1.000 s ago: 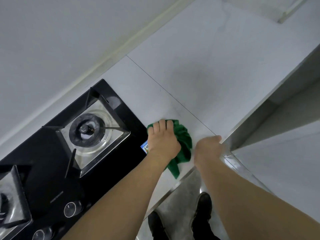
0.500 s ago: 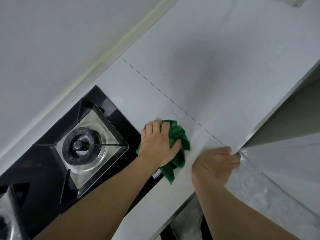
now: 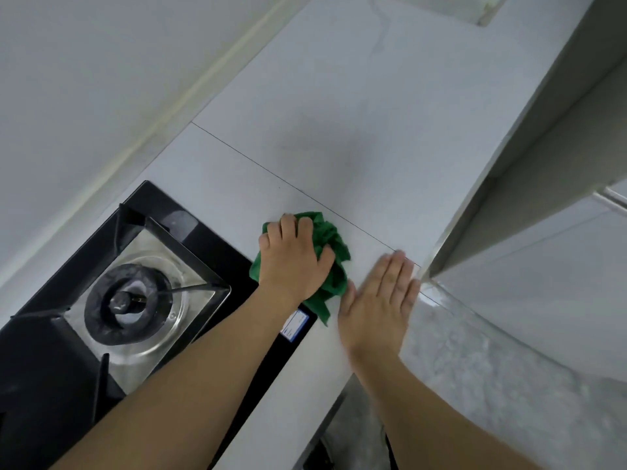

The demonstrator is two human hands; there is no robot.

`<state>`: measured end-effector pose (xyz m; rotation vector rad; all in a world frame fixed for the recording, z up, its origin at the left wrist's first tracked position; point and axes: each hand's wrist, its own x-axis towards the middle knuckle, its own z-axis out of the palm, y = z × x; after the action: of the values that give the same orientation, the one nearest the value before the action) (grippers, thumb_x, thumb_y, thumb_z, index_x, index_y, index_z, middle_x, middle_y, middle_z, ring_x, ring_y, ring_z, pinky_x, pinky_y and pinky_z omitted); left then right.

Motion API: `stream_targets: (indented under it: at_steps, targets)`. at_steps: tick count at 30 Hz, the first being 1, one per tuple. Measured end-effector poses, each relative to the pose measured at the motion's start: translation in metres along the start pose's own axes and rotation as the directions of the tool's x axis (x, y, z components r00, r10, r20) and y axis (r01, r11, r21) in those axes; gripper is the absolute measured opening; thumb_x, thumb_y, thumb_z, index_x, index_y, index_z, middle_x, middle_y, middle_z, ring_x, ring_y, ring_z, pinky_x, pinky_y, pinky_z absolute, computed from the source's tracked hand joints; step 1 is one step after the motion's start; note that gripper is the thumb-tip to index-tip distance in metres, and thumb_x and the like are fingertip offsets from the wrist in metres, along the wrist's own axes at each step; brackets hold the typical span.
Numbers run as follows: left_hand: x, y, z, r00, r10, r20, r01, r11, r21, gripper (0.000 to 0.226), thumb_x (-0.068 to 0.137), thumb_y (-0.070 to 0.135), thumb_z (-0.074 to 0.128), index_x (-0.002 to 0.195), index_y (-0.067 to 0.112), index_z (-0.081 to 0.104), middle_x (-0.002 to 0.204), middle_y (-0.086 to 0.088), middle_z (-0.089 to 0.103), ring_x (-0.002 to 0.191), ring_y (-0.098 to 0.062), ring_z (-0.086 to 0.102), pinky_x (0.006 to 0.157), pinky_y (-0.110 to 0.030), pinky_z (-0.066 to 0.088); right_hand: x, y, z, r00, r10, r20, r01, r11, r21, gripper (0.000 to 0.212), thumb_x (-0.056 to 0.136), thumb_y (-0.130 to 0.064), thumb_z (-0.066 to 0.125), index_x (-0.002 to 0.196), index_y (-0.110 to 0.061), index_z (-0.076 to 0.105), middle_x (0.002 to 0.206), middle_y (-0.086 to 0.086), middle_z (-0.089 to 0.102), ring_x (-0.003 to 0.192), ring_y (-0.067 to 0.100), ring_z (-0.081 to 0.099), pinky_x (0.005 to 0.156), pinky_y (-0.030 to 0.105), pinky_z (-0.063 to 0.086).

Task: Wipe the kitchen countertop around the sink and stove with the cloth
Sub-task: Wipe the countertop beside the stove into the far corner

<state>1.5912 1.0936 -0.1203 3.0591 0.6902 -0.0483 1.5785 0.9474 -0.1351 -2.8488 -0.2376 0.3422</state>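
Green cloth [image 3: 334, 252] sat bunched on the countertop [image 3: 373, 137], just beside the stove [image 3: 112, 300] glass edge, near the counter's front. Left hand [image 3: 293, 259] was clamped down over it, fingers curled, gripping the wad. Right hand [image 3: 380, 300] lay flat and spread wide on the counter next to the cloth, holding nothing. Step looked like wiping the strip beside the stove; next move probably called for sweeping toward the unwiped far counter, no sink visible.

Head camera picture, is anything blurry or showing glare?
Head view: the right hand is smeared with motion blur; the left hand on the green cloth is sharper; soft glare on the steel around the burner; wide-angle bending at the countertop edge.
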Motion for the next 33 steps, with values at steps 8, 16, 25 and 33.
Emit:
stream_targets:
  at_steps: [8, 16, 25, 33]
  targets:
    - [0.061, -0.043, 0.002, 0.999, -0.046, -0.022, 0.046, 0.999, 0.023, 0.06, 0.087, 0.053, 0.028, 0.121, 0.008, 0.045, 0.115, -0.016, 0.048, 0.101, -0.033, 0.045, 0.087, -0.045, 0.037, 0.005, -0.004, 0.005, 0.998, -0.032, -0.05, 0.027, 0.996, -0.084, 0.068, 0.096, -0.043, 0.01, 0.151, -0.005, -0.004, 0.16, 0.012, -0.011, 0.146, 0.03, -0.016, 0.119, 0.05, -0.004]
    - [0.019, -0.027, 0.012, 0.9, 0.432, -0.054, -0.434, 0.901, -0.012, 0.056, 0.084, 0.053, 0.036, 0.118, 0.012, 0.051, 0.115, -0.014, 0.052, 0.098, -0.034, 0.048, 0.082, -0.044, 0.04, 0.005, -0.003, 0.005, 0.996, -0.062, -0.058, 0.057, 0.995, -0.082, 0.069, 0.096, -0.048, 0.0, 0.151, -0.007, -0.005, 0.159, 0.012, -0.012, 0.146, 0.031, -0.017, 0.118, 0.053, -0.003]
    - [0.035, -0.011, 0.011, 0.937, 0.339, -0.082, -0.34, 0.94, 0.001, 0.056, 0.082, 0.05, 0.033, 0.118, 0.011, 0.052, 0.114, -0.013, 0.052, 0.098, -0.034, 0.048, 0.082, -0.043, 0.038, 0.008, -0.003, 0.002, 0.989, -0.147, -0.031, 0.144, 0.987, -0.064, 0.065, 0.095, -0.042, 0.002, 0.149, -0.01, -0.013, 0.158, 0.006, -0.02, 0.143, 0.031, -0.026, 0.118, 0.053, -0.007]
    - [0.056, -0.024, 0.007, 0.998, 0.026, -0.064, -0.03, 0.998, -0.057, 0.051, 0.091, 0.048, 0.043, 0.13, 0.015, 0.045, 0.123, -0.01, 0.045, 0.107, -0.031, 0.041, 0.09, -0.042, 0.031, 0.036, 0.0, -0.009, 0.949, -0.313, -0.031, 0.3, 0.929, -0.217, 0.063, 0.087, -0.033, 0.022, 0.127, 0.007, 0.052, 0.125, 0.026, 0.049, 0.119, 0.043, 0.042, 0.109, 0.052, 0.031]
